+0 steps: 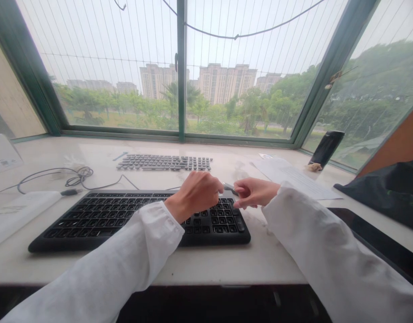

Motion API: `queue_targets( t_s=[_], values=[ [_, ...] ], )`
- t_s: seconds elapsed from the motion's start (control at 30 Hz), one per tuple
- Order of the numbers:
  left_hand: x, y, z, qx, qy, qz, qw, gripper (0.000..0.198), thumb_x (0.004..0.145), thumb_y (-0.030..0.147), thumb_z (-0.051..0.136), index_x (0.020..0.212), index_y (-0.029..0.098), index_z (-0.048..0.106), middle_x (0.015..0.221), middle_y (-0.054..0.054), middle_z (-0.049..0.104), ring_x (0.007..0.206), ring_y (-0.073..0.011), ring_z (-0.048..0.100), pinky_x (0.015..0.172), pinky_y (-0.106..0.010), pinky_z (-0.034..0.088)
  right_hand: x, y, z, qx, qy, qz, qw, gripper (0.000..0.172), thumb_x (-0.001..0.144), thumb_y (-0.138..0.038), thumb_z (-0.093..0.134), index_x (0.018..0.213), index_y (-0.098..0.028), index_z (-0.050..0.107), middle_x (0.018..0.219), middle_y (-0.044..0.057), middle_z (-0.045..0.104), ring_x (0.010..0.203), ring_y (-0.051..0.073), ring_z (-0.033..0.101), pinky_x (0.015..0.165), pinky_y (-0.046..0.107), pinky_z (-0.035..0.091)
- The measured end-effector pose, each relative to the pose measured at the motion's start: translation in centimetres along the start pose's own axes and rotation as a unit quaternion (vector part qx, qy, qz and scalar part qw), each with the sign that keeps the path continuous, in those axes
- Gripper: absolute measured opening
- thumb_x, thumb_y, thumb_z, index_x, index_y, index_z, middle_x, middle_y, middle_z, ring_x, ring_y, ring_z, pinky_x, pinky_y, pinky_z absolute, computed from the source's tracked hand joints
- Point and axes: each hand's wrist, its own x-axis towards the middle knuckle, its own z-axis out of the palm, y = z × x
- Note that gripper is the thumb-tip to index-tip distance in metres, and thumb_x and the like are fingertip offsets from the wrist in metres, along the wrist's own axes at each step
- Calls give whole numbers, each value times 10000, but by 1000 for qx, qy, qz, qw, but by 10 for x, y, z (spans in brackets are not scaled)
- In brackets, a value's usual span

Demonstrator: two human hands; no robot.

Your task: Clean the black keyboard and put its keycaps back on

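A black keyboard (102, 242) lies in front of me with most of its keycaps off and the switch sockets bare. A few caps remain along its right edge. Above its number pad, my left hand (197, 194) is closed, with a small whitish bit showing at the fingertips; what it is I cannot make out. My right hand (255, 193) pinches a slim dark tool (230, 188) with a pale tip pointing at the left hand. The two hands are close but apart. Loose keycaps (164, 162) stand in rows behind the keyboard.
A black cable (80, 176) lies coiled at the left, near a white box (21, 215). Printed paper (293, 177) lies at the right, with a dark cylinder (326, 149) by the window. A flat black device (371, 233) rests beside my right sleeve.
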Motion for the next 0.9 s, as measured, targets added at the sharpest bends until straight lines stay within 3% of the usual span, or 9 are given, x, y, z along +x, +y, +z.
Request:
queue_targets(
  t_s=[0.9],
  values=[
    [1, -3, 1, 2, -4, -7, 1000, 386, 719, 94, 469, 851, 271, 785, 737, -37, 749, 654, -169, 667, 572, -272, 411, 3, 4, 2, 14, -15, -4, 1000, 572, 619, -394, 786, 699, -241, 241, 504, -91, 554, 398, 45, 404, 391, 208, 282]
  ],
)
